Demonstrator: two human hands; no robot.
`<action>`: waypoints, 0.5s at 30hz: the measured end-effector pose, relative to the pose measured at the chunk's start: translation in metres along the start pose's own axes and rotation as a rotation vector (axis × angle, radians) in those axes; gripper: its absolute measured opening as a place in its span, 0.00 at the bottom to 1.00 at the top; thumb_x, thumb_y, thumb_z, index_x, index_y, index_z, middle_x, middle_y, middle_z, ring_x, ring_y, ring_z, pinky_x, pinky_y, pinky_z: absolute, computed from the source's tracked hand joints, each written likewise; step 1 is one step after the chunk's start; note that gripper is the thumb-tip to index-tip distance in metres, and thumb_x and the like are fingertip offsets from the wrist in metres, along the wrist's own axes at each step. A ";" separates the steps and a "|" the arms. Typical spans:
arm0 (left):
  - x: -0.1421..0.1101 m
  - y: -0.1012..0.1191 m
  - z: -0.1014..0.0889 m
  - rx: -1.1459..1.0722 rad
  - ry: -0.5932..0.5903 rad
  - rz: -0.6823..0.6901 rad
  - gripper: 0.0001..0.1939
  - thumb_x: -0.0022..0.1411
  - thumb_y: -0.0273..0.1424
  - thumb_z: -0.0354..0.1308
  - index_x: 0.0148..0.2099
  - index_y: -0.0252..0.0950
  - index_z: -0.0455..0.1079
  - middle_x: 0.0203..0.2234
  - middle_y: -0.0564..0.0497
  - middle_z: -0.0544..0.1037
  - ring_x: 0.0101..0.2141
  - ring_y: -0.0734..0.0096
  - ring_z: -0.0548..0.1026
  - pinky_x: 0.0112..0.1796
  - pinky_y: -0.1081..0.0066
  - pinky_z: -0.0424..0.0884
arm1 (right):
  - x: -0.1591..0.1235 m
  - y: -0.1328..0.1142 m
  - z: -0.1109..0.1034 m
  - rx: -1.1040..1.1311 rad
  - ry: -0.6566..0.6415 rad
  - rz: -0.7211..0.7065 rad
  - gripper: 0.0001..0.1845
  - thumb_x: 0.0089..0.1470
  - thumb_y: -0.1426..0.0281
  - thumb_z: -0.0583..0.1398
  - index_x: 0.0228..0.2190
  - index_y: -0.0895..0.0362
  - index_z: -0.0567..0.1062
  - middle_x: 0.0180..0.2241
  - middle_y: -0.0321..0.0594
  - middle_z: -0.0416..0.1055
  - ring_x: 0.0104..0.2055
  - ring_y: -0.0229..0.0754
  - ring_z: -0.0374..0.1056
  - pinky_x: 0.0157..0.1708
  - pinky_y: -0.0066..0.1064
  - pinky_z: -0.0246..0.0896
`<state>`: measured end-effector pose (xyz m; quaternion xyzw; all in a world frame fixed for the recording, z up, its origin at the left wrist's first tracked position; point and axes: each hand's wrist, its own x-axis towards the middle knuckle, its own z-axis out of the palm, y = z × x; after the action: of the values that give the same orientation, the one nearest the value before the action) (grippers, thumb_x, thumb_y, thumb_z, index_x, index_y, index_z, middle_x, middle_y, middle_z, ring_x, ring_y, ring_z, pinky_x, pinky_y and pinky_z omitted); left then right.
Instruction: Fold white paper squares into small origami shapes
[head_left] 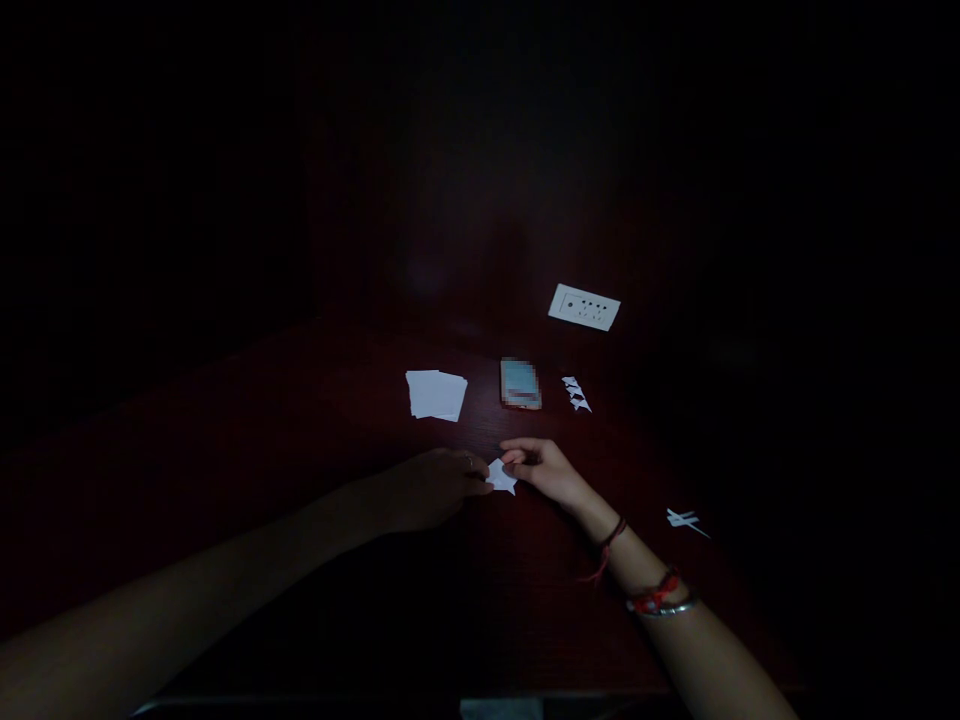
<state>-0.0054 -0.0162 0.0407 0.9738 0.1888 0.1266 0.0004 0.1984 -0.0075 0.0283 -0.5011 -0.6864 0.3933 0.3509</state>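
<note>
A folded white paper star (502, 478) lies between my two hands, low over the dark red tabletop. At its left edge, my left hand (439, 487) grips it with thumb and fingers; this hand is in shadow and wears a ring. My right hand (551, 470) is closed on the star's upper right side, thumb and finger pinching it. Red string bracelets and a silver bangle circle the right wrist and forearm. Farther back is a stack of white square paper sheets (436, 395).
A bluish, pixelated flat block (520, 383) rests behind the hands, with several small folded white paper pieces (576, 393) to its right. Narrow white paper strips (684, 519) lie crossed at the right. A white power socket panel (584, 307) is at the back. Surroundings are very dark.
</note>
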 end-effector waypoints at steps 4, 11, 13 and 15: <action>0.000 -0.001 0.000 0.000 -0.011 -0.014 0.23 0.52 0.19 0.47 0.50 0.40 0.61 0.46 0.51 0.66 0.47 0.65 0.61 0.45 0.65 0.58 | 0.001 -0.004 0.002 0.031 -0.002 0.038 0.20 0.38 0.75 0.59 0.38 0.65 0.70 0.24 0.35 0.67 0.23 0.30 0.59 0.27 0.24 0.57; -0.001 -0.004 0.003 -0.049 0.011 -0.006 0.22 0.52 0.19 0.47 0.50 0.40 0.61 0.47 0.51 0.65 0.48 0.68 0.60 0.47 0.67 0.57 | 0.007 0.004 0.001 -0.099 -0.012 0.013 0.12 0.37 0.76 0.59 0.29 0.62 0.74 0.21 0.34 0.66 0.23 0.31 0.59 0.25 0.24 0.56; -0.001 -0.003 0.002 -0.058 0.000 -0.011 0.22 0.53 0.20 0.46 0.50 0.40 0.61 0.47 0.51 0.65 0.48 0.68 0.61 0.47 0.68 0.57 | 0.005 0.001 0.001 -0.126 -0.020 -0.012 0.09 0.37 0.77 0.59 0.26 0.61 0.74 0.22 0.35 0.67 0.24 0.32 0.60 0.27 0.24 0.56; -0.001 -0.003 0.002 -0.064 -0.007 -0.018 0.23 0.52 0.19 0.46 0.51 0.40 0.60 0.47 0.51 0.64 0.48 0.68 0.61 0.47 0.68 0.57 | 0.002 -0.003 0.000 -0.189 -0.016 -0.062 0.08 0.38 0.78 0.58 0.25 0.60 0.74 0.23 0.35 0.68 0.25 0.32 0.61 0.28 0.24 0.56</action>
<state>-0.0073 -0.0134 0.0381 0.9721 0.1932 0.1291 0.0335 0.1969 -0.0064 0.0314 -0.5071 -0.7386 0.3197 0.3085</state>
